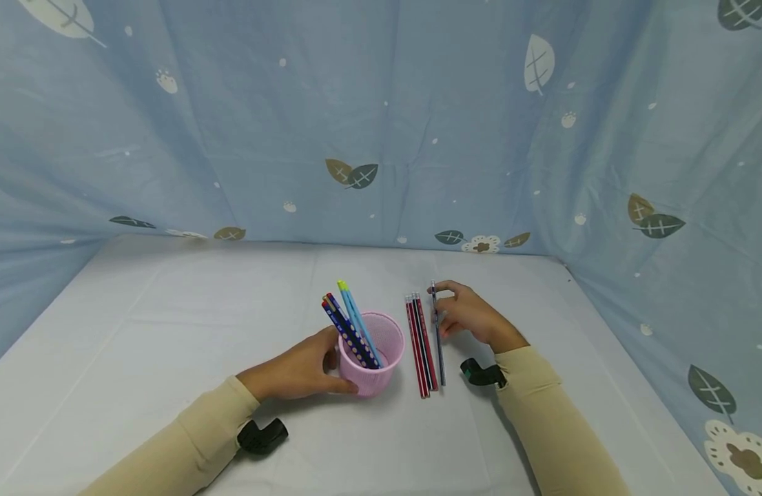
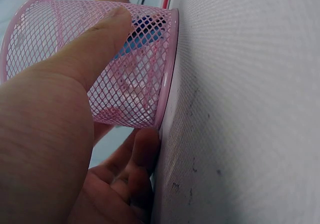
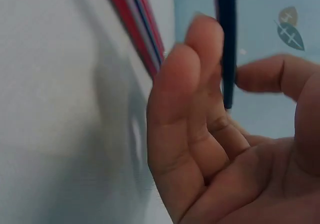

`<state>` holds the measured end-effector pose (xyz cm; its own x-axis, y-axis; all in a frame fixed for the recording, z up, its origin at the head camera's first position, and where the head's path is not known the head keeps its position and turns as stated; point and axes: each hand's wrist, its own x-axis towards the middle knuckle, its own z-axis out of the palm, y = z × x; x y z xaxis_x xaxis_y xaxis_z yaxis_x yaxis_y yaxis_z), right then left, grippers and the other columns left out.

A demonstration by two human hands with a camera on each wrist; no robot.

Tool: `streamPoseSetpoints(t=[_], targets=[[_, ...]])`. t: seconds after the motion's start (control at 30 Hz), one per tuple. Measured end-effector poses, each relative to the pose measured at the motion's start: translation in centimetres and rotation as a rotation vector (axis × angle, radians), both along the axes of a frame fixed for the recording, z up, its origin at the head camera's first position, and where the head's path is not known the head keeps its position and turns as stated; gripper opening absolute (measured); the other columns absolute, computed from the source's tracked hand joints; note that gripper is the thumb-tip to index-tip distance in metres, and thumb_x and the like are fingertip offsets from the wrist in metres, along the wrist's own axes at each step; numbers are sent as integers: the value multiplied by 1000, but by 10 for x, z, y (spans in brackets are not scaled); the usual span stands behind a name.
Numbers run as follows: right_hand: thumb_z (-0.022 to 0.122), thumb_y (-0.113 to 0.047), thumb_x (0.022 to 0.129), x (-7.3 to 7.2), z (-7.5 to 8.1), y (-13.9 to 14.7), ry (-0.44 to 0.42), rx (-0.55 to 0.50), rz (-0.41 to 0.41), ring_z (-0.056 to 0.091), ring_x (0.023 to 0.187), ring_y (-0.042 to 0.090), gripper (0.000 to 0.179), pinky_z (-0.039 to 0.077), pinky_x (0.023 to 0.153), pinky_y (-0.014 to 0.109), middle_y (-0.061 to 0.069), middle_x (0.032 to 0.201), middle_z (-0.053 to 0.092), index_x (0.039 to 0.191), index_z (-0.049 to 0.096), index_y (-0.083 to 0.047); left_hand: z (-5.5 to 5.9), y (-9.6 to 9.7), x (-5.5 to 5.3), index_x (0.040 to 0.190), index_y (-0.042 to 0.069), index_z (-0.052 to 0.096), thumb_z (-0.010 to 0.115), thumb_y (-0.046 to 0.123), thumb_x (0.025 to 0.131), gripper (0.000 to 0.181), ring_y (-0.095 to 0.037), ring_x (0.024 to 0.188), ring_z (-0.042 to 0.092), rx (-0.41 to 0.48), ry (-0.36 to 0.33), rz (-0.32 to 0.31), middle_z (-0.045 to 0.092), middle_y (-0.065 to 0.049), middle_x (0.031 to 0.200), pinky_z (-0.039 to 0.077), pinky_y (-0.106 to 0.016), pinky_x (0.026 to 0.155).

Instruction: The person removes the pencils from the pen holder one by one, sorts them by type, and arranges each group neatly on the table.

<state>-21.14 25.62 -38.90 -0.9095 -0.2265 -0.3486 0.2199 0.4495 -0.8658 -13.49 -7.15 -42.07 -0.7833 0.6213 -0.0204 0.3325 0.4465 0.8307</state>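
beige sleeves (image 1: pixel 170 448), cut off below; left hand (image 1: pixel 300 365) grips a round pink mesh cup (image 1: pixel 370 382), pencil bases (image 2: pixel 145 29) obscured by mesh; right hand (image 1: pixel 474 318) pinches one slim dark pencil (image 1: pixel 439 344) beside striped pencils (image 1: pixel 422 351) on white cloth (image 1: pixel 232 303)

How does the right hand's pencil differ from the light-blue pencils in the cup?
The held pencil looks dark blue; the light-blue pencils are paler, with yellow-green ends. The held pencil is outside the pink cup; the light-blue pencils lean inside it. The right hand pinches the held pencil; no hand touches the light-blue pencils. All are slim.
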Motion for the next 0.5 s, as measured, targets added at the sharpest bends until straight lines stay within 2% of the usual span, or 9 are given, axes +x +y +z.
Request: streamPoseSetpoints(t=[0.1, 0.33, 0.5], targets=[[54, -13, 93, 2, -3, -1, -3, 26, 36, 63, 53, 18, 58, 58, 57, 35, 11, 77, 65, 148, 38, -7, 0, 0, 1, 142, 7, 42, 87, 40, 76, 87, -17, 96, 52, -5, -3, 2, 56, -3, 109, 47, -27, 81], [56, -12, 96, 3, -6, -2, -15, 23, 73, 64, 56, 18, 60, 57, 53, 33, 16, 93, 65, 151, 33, -7, 2, 1, 1, 141, 7, 42, 87, 40, 76, 86, -17, 97, 52, -5, -7, 3, 56, -3, 111, 47, -28, 83], [60, -13, 98, 1, -11, -2, -12, 23, 76, 63, 58, 17, 58, 56, 52, 32, 15, 93, 65, 150, 35, -7, 2, 1, 1, 142, 7, 42, 86, 40, 76, 86, -17, 98, 52, -11, -14, 4, 56, -3, 112, 47, -29, 84]])
